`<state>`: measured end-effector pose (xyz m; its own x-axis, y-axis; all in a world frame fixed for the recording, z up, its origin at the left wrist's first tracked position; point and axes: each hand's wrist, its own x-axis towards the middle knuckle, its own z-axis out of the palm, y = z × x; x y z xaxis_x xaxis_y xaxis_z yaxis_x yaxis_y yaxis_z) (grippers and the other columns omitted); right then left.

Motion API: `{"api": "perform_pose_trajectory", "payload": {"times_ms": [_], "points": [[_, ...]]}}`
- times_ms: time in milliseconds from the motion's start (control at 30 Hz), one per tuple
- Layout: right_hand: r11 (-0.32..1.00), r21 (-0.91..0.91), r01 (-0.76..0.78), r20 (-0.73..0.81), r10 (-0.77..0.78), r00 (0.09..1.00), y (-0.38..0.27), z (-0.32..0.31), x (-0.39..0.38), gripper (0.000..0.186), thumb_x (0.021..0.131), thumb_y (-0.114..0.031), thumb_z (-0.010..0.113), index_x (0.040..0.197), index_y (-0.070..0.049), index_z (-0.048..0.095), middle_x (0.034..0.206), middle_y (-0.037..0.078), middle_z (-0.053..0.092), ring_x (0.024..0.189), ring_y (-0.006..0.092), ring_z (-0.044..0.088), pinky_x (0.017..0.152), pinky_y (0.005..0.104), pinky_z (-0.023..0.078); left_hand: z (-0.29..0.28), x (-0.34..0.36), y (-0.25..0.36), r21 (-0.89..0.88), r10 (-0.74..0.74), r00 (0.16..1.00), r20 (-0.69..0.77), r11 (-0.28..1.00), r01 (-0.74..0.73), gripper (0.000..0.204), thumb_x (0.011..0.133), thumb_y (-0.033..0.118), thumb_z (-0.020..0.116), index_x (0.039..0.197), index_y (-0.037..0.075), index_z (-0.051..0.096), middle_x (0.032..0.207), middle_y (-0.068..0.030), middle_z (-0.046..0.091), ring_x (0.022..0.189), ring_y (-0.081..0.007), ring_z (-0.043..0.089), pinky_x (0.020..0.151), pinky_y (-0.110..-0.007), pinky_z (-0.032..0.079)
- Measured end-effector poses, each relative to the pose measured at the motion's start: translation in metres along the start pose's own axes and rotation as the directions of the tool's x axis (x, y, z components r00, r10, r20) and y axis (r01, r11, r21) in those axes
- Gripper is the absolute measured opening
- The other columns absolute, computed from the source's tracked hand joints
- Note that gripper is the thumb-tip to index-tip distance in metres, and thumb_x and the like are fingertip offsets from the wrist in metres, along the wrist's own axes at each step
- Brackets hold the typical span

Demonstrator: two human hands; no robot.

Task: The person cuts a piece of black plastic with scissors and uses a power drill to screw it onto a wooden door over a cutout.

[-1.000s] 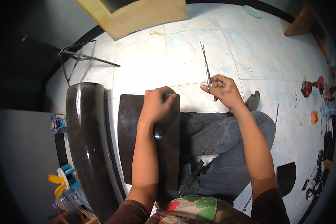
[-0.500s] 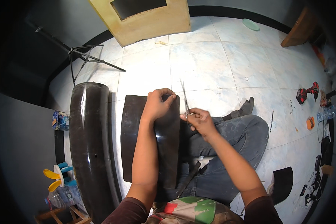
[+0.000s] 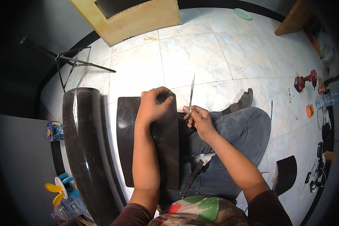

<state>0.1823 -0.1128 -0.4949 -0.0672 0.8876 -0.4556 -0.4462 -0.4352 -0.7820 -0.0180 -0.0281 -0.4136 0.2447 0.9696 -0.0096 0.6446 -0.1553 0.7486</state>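
My left hand (image 3: pixel 153 105) grips the top edge of a dark, smooth rectangular sheet (image 3: pixel 147 115) near its right corner, fingers curled over it; the sheet lies over my lap, partly under my forearm. My right hand (image 3: pixel 197 120) holds slim metal scissors (image 3: pixel 192 92) by the finger loops, blades pointing up, just right of the sheet's edge. Beside the sheet on the left lies a long dark glossy roll or curved piece (image 3: pixel 81 128). My bent legs in dusty jeans (image 3: pixel 245 132) are under and right of the sheet.
Tiled floor (image 3: pixel 188 45) holds a yellowish panel (image 3: pixel 139 22), black tripod stand (image 3: pixel 75 62), green dish (image 3: pixel 243 14), red drill (image 3: pixel 303 81), orange item (image 3: pixel 309 110), plastic bottles (image 3: pixel 67 209), a yellow-bladed fan-like object (image 3: pixel 58 188), curved black piece (image 3: pixel 284 173) and cables (image 3: pixel 314 180).
My right hand has come down and leftward with the scissors, from out beside the sheet to close by its right edge. My left hand stays on the sheet's top edge.
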Motion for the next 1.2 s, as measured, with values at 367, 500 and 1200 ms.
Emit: {"api": "perform_pose_trajectory", "payload": {"times_ms": [367, 500, 1200], "points": [[0.998, 0.023, 0.058, -0.178, -0.053, 0.983, -0.014, -0.022, 0.019, 0.041, 0.098, -0.043, 0.087, 0.101, -0.009, 0.064, 0.092, 0.008, 0.073, 0.065, 0.0096, 0.06, 0.062, 0.0252, 0.049, 0.016, 0.005, 0.0, -0.166, -0.086, 0.994, -0.065, 0.983, 0.074, 0.029, 0.095, 0.026, 0.086, 0.089, -0.002, 0.08, 0.069, -0.0101, 0.072, 0.06, -0.0156, 0.058, 0.062, -0.035, 0.049], [0.998, 0.033, 0.05, -0.166, -0.044, 0.985, -0.013, -0.019, 0.019, 0.041, 0.098, -0.04, 0.088, 0.104, -0.008, 0.063, 0.091, 0.007, 0.073, 0.064, 0.0092, 0.06, 0.062, 0.0258, 0.05, 0.016, 0.006, 0.006, -0.026, -0.043, 0.99, -0.131, 0.999, 0.04, 0.035, 0.1, 0.03, 0.082, 0.086, -0.002, 0.078, 0.064, -0.008, 0.069, 0.061, -0.0142, 0.06, 0.063, -0.036, 0.05], [0.851, -0.432, 0.298, 0.209, -0.227, 0.951, -0.006, 0.013, -0.008, 0.029, 0.09, -0.021, 0.09, 0.094, 0.002, 0.074, 0.07, -0.011, 0.045, 0.065, 0.0011, 0.034, 0.058, 0.0237, 0.03, -0.014, 0.013, -0.001, -0.183, -0.111, 0.994, -0.024, 0.978, 0.105, 0.02, 0.105, 0.016, 0.073, 0.106, -0.004, 0.077, 0.089, -0.005, 0.078, 0.085, -0.0102, 0.068, 0.079, -0.029, 0.055]]}}
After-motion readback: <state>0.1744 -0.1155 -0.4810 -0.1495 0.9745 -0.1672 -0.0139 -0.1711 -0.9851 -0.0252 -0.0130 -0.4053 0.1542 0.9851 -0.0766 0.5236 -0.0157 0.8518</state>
